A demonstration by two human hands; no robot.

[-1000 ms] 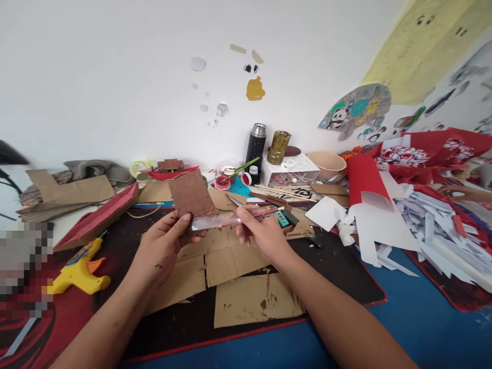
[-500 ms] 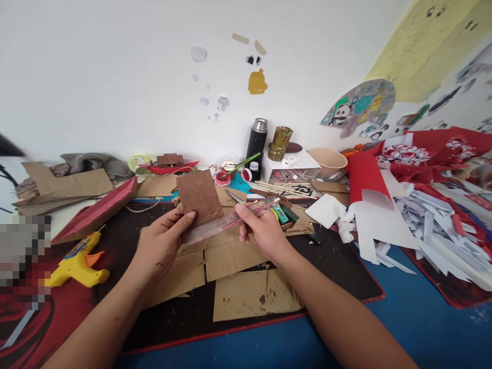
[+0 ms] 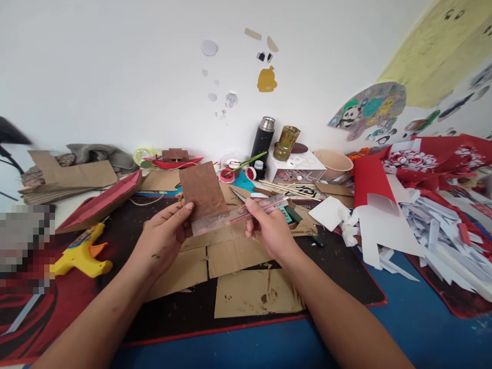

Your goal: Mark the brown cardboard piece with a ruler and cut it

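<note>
My left hand is closed on a square piece of brown-painted cardboard, its thumb on the near face. A clear ruler lies slantwise across the cardboard's lower edge. My right hand pinches the ruler near its middle, along with what looks like a thin red pencil lying along it. Both are held up over flat brown cardboard pieces on the dark mat. Just behind the right hand, pointed metal blades, apparently scissors, stick out.
On the left lie a yellow glue gun and a red-lined cardboard boat hull. Along the wall stand a small red boat, a black flask, paint jars and a white box. Paper strips are heaped at right.
The view has turned slightly left, so the scene sits a little further right. The brown cardboard and the ruler stay held together, with the cardboard slightly re-angled.
</note>
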